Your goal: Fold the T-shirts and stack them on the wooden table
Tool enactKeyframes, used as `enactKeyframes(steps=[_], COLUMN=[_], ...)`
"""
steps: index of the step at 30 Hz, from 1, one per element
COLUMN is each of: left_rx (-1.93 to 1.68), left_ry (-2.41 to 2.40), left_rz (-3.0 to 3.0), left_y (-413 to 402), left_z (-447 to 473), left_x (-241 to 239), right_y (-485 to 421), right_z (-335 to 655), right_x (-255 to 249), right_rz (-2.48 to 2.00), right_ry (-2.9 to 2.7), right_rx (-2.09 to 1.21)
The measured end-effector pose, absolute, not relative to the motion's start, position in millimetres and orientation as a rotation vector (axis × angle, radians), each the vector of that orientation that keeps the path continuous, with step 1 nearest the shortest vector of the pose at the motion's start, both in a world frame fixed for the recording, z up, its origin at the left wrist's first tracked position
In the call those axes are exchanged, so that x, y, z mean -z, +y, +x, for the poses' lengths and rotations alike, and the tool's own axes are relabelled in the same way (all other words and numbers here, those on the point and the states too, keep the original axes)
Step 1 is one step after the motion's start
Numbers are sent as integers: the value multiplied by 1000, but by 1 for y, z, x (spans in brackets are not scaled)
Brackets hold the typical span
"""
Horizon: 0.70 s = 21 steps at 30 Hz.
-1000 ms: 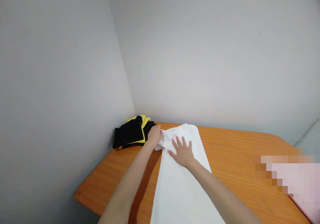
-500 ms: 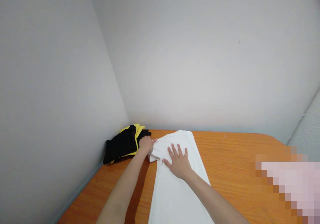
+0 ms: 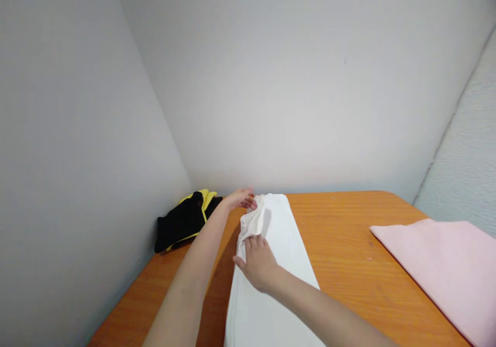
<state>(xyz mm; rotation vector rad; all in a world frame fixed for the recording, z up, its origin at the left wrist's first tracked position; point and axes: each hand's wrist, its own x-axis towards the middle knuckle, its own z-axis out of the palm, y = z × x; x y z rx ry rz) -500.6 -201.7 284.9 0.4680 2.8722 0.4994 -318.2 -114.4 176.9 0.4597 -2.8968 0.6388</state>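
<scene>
A long white garment (image 3: 287,243), folded into a narrow strip, lies lengthwise on the wooden table. At its far left edge a crumpled sleeve-like flap (image 3: 253,223) is turned back over the strip and stands slightly raised. My left hand (image 3: 242,199) is at the far end of this flap, its fingers stretched out against the cloth. Lower down, my right hand (image 3: 259,262) lies flat on the garment with the thumb apart, and its fingertips meet the near edge of the flap. Part of the garment is hidden beneath my right forearm.
Black and yellow folded clothes (image 3: 182,220) lie at the left, against the wall. A pink folded cloth (image 3: 445,259) rests on the right side of the orange wooden table (image 3: 349,233). Grey walls (image 3: 251,104) border the table behind and to the left.
The white flap that stuck out left has been folded rightward onto the strip. My left hand has loosened from its grip, and my right hand has shifted to the left. The view has turned slightly right.
</scene>
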Motion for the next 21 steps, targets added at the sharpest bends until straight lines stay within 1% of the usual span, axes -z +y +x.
enactKeyframes(steps=[3,8,10,12,14,16,17,19,21], left_rx=[-619,-543,-510,-505,-520,-477,-378,-144,77], left_ry=[2784,2806,2835,2862,2881,2880,2865,2728,2555], left_rz=[677,807,827,856,905,1038,1173,1439,1651], left_y=[-188,-184,-186,-192,-207,-231,-244,-271,-290], left_z=[-477,-424,-407,-387,-361,-323,-301,-253,-210], left_x=[-261,-206,-196,-200,-216,-235,-243,-249,-240], right_y=[-111,-87,-73,-52,-19,22,43,77,97], right_z=[-279,-212,-189,-170,-152,-136,-128,-113,-102], right_x=[-183,-196,-205,-216,-225,-227,-224,-207,-178], right_rz=[701,1384,1634,1813,1769,1521,1384,1210,1126], right_ry=[-2921,-2781,-2709,-2666,-2712,-2796,-2817,-2811,-2769], right_rx=[-731,-979,-1077,-1161,-1262,-1292,-1242,-1038,-793])
